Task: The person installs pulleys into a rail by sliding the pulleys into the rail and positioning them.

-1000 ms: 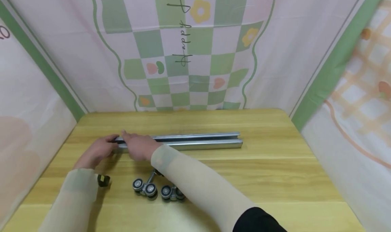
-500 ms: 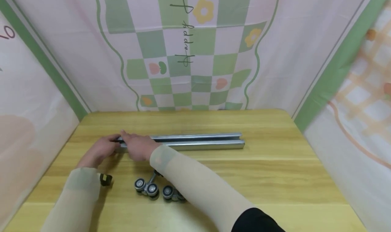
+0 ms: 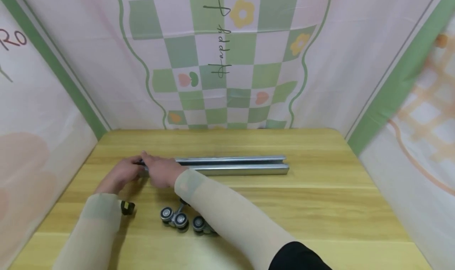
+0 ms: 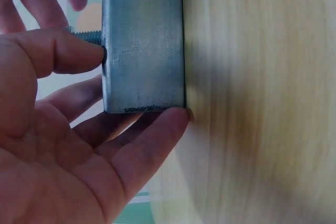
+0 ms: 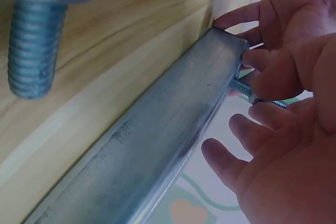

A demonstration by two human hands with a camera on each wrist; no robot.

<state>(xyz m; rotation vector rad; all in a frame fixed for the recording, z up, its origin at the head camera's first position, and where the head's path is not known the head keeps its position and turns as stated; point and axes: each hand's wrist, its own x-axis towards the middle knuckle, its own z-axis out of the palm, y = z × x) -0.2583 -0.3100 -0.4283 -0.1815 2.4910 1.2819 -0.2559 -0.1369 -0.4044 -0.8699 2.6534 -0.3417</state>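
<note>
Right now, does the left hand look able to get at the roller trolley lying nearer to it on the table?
Probably yes: the trolley is uncovered toward the left hand, the right forearm crossing only its far end. That hand would need to leave the rail first.

In the head view we reach in with our left forearm (image 3: 89, 228) from between seven and eight o'clock, our right forearm (image 3: 234, 212) from five. Our left hand (image 3: 122, 174), at eight, grips with thumb (image 4: 76, 52) and bent fingers (image 4: 152, 148); our right hand (image 3: 161, 172), just beside it, spreads three loose fingers (image 5: 226, 163).
</note>
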